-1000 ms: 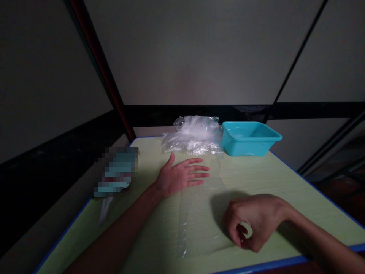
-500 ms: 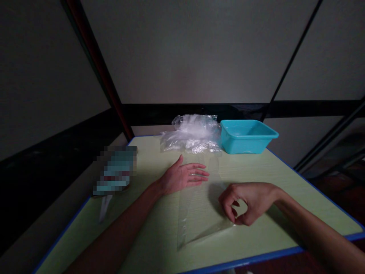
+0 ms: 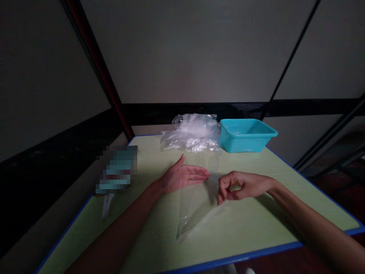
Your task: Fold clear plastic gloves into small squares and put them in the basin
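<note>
A clear plastic bag [image 3: 189,213] lies on the pale yellow-green tabletop, its near edge lifted and slanting. My left hand [image 3: 182,177] rests against its upper left part, fingers stretched out and thumb raised. The near right corner of the bag is pinched in my right hand [image 3: 241,186], between thumb and curled fingers, a little above the table. At the far end, the two loop-like handles of the bag spread faintly on the surface.
A heap of crumpled clear plastic bags [image 3: 192,133] sits at the table's far side. Right of it stands a turquoise plastic basin [image 3: 245,142]. A blurred-out item [image 3: 116,171] lies at the left edge. The table [image 3: 285,224] has a blue rim; panelled walls rise behind.
My right hand has moved away from me and slightly left, folding the bag's near right corner farther up. The left hand has stayed in place.
</note>
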Demonstrator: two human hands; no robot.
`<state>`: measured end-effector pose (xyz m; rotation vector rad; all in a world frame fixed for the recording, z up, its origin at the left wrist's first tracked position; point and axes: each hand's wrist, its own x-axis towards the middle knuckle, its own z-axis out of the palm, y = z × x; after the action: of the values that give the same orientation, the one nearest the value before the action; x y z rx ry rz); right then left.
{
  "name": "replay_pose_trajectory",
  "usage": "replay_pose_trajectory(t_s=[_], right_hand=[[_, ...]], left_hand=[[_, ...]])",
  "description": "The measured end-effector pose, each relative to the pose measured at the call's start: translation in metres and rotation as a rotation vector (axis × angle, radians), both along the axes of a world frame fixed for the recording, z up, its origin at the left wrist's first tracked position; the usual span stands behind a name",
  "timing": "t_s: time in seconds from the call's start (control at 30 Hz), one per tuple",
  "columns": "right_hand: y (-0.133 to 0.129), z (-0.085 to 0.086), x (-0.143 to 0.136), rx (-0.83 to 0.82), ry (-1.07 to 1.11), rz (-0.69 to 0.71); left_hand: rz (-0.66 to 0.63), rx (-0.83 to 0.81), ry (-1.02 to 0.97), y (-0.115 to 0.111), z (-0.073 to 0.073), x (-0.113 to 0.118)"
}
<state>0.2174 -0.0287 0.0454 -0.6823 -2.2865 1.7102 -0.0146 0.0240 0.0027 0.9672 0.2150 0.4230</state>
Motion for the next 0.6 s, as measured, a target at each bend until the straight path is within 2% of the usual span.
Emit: replay_pose_trajectory(t_s=[0.13,0.33,0.6], right_hand=[[0.001,-0.006,-0.002,-0.123,0.09,-0.039],[0.0,-0.011,-0.007,-0.264,0.132,-0.016],[-0.001,-0.016,-0.008,-0.332,0.112,-0.012]], left_hand=[[0.014,-0.011,0.01,-0.001,0.001,0.0],[0.028,-0.021,0.017,-0.001,0.001,0.001],[0.038,-0.018,0.026,-0.001,0.001,0.001]])
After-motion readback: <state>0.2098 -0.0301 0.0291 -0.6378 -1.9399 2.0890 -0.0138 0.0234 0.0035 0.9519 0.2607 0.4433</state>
